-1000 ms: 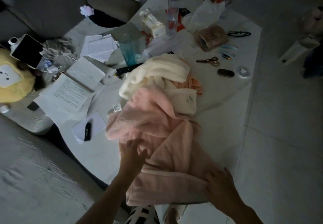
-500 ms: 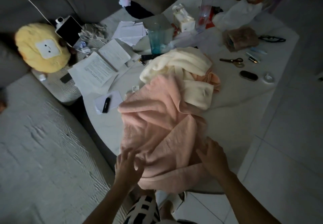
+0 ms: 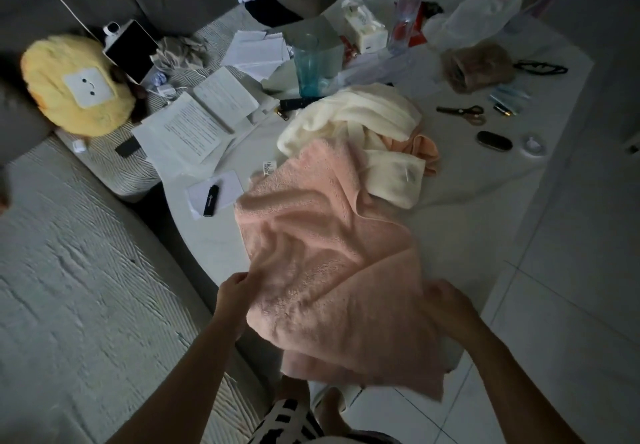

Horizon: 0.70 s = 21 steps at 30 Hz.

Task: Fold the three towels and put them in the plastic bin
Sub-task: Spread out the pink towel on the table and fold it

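Pink towel (image 3: 322, 253) sprawls over the table (image 3: 460, 232); my left hand (image 3: 235, 291) pinches its edge, my right hand (image 3: 446, 308) grips its other side.

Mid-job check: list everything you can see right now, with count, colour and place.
pink towel: 1, table's near edge, partly overhanging
cream towel: 1, behind it
peach towel: 1, mostly hidden under the cream one
table: 1, white
tumbler: 1, teal, far side
water bottle: 1, clear
scissors: 1, right side
papers: several, white, left edge
plush toy: 1, yellow, sofa
left hand: pinches pink towel's left edge
right hand: grips its right edge
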{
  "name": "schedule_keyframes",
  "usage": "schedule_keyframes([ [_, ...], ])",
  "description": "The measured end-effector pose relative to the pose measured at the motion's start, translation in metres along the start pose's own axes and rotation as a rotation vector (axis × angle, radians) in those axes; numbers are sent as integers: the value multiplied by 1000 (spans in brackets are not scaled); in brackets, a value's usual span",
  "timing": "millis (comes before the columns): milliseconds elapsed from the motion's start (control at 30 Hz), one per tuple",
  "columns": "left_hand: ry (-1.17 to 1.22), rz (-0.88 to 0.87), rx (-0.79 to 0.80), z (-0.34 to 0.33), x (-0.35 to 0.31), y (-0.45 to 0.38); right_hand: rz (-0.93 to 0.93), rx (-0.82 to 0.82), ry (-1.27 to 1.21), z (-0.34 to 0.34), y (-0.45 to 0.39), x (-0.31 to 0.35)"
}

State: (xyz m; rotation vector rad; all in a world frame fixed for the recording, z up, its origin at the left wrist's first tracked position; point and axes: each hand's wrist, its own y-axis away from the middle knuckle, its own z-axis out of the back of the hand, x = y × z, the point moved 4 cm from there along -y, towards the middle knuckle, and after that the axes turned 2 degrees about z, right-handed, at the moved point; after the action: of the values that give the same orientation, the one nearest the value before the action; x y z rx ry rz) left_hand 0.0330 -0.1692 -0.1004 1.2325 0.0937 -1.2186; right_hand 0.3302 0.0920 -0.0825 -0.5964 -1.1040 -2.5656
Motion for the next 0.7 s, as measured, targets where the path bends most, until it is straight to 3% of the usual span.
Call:
schedule_keyframes([
  [133, -76, -1, 25, 6, 4, 0, 130, -134, -353, -10, -3, 54],
  [233, -101, 26, 29, 13, 18, 4, -24, -196, -372, -19, -8, 55],
  [333, -123, 77, 77, 21, 36, 4, -78, -49, -345, -28, -11, 42],
  [433, 16, 46, 142, 30, 37, 9, -37, 99, -269, -27, -15, 25],
  [600, 227, -142, 233, 41, 15, 22, -7, 65, -659, -18, -15, 8],
  [700, 156, -129, 140, 49, 12, 19, 0, -19, -510, -15, -13, 9],
])
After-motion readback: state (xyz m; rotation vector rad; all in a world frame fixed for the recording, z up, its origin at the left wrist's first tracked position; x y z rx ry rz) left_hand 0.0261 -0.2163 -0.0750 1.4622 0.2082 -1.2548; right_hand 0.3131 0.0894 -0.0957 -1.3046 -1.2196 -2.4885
